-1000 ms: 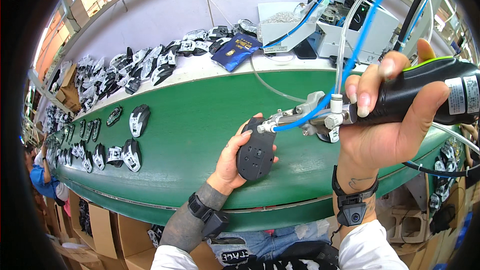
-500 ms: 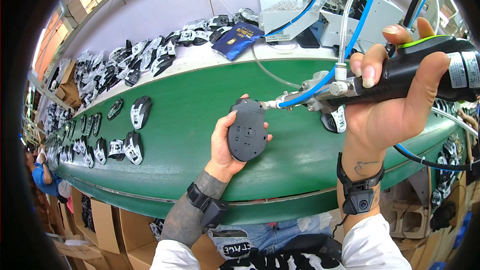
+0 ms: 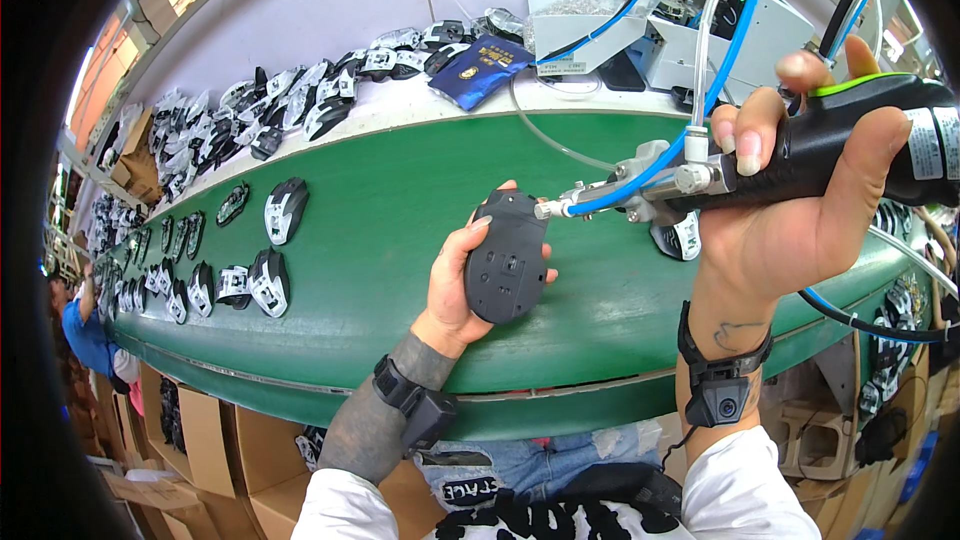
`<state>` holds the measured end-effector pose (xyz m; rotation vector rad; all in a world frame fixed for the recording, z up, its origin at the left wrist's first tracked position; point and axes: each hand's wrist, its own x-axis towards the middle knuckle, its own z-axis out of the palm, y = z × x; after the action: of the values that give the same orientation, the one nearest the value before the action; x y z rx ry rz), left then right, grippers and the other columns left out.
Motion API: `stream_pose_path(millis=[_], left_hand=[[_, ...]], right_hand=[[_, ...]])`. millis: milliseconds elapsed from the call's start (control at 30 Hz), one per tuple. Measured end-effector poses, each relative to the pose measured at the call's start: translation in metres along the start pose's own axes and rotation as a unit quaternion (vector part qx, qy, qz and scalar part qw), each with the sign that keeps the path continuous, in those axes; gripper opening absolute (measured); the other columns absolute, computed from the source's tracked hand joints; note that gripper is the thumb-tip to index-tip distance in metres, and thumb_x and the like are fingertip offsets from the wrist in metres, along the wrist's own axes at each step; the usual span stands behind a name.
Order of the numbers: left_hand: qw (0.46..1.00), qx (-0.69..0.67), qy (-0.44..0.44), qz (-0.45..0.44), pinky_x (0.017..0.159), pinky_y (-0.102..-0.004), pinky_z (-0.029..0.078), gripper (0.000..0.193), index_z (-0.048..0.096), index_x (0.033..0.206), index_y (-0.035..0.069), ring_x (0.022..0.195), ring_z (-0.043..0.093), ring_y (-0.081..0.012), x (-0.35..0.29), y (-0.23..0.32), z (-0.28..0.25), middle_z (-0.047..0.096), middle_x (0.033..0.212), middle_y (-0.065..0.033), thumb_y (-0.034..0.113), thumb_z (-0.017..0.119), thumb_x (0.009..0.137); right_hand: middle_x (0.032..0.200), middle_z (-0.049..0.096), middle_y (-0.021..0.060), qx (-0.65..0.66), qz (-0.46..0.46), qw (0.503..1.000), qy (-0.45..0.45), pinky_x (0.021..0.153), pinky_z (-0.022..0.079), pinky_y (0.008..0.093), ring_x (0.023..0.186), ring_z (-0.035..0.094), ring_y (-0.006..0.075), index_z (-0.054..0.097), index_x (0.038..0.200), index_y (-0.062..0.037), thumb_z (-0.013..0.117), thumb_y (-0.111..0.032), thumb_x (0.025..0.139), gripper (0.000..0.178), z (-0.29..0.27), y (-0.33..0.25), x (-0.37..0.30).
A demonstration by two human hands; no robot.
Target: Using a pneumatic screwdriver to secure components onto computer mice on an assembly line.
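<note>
My left hand [image 3: 450, 285] is closed around a dark computer mouse [image 3: 508, 260], its underside turned up, with thumb on one side and fingertips on the other. In my right hand [image 3: 790, 200] is a black power screwdriver [image 3: 840, 145] with a green band, held sideways. Its metal nose, with a blue air hose [image 3: 625, 188] along it, points left, and the tip is at the mouse's upper right edge. I cannot tell whether the tip touches the mouse. A partly built mouse [image 3: 678, 237] lies on the green belt behind the screwdriver.
Mouse shells [image 3: 268, 282] lie in rows on the green belt [image 3: 390, 200] at left. More parts [image 3: 285, 100] are heaped along the white shelf, beside a blue packet [image 3: 480, 72] and a white screw bin [image 3: 585, 35]. Cardboard boxes [image 3: 205, 440] stand below; another person [image 3: 88, 335] is at far left.
The mouse in my left hand and the screwdriver in my right hand have shifted slightly right in the view. The screwdriver tip remains near the same edge of the mouse.
</note>
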<state>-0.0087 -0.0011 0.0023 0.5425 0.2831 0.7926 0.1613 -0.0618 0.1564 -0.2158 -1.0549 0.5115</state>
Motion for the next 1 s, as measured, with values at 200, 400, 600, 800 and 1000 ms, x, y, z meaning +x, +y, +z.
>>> stream_pose_path(millis=[200, 400, 600, 800, 1000], left_hand=[[0.986, 0.05, 0.143, 0.071, 0.076, -0.0433, 0.054, 0.045, 0.043, 0.13, 0.012, 0.092, 0.06, -0.0233, 0.012, 0.01, -0.019, 0.053, 0.116, -0.0098, 0.031, 0.049, 0.089], [0.988, -0.011, 0.113, 0.109, 0.081, -0.0475, 0.052, 0.042, 0.047, 0.127, 0.016, 0.093, 0.059, -0.026, 0.01, 0.015, -0.018, 0.054, 0.115, -0.0093, 0.035, 0.047, 0.09], [0.987, -0.052, 0.091, 0.119, 0.082, -0.0481, 0.052, 0.043, 0.045, 0.128, 0.016, 0.093, 0.059, -0.0267, 0.007, 0.018, -0.011, 0.053, 0.119, -0.0104, 0.035, 0.047, 0.09], [0.984, -0.084, 0.104, 0.119, 0.082, -0.049, 0.052, 0.043, 0.045, 0.128, 0.017, 0.093, 0.059, -0.0265, 0.005, 0.014, -0.003, 0.053, 0.119, -0.0104, 0.035, 0.048, 0.09], [0.987, -0.042, 0.097, 0.124, 0.081, -0.0476, 0.053, 0.042, 0.043, 0.129, 0.017, 0.092, 0.059, -0.0254, 0.005, 0.011, -0.008, 0.053, 0.116, -0.0093, 0.035, 0.048, 0.091]], right_hand=[[0.104, 0.057, 0.0117, -0.087, 0.001, 0.996, 0.027, 0.062, 0.04, 0.0306, 0.058, 0.046, 0.0108, 0.042, 0.127, -0.005, 0.047, -0.047, 0.095, 0.053, -0.01, -0.007, 0.004], [0.107, 0.056, 0.0103, -0.108, 0.084, 0.99, -0.026, 0.059, 0.039, 0.0284, 0.055, 0.044, 0.0102, 0.038, 0.13, -0.0039, 0.043, -0.05, 0.096, 0.058, 0.005, -0.003, -0.008], [0.102, 0.057, 0.0089, -0.049, 0.098, 0.992, -0.056, 0.057, 0.04, 0.0277, 0.054, 0.046, 0.0091, 0.032, 0.133, -0.0036, 0.041, -0.051, 0.096, 0.061, 0.013, -0.001, -0.011], [0.101, 0.056, 0.0093, -0.022, 0.095, 0.995, -0.03, 0.057, 0.04, 0.0272, 0.054, 0.046, 0.009, 0.031, 0.134, -0.0036, 0.039, -0.052, 0.096, 0.062, 0.018, 0.005, -0.015], [0.107, 0.058, 0.0121, -0.131, 0.156, 0.979, -0.034, 0.057, 0.04, 0.0281, 0.054, 0.046, 0.0099, 0.031, 0.134, -0.0029, 0.039, -0.052, 0.096, 0.063, 0.027, 0.004, -0.016]])
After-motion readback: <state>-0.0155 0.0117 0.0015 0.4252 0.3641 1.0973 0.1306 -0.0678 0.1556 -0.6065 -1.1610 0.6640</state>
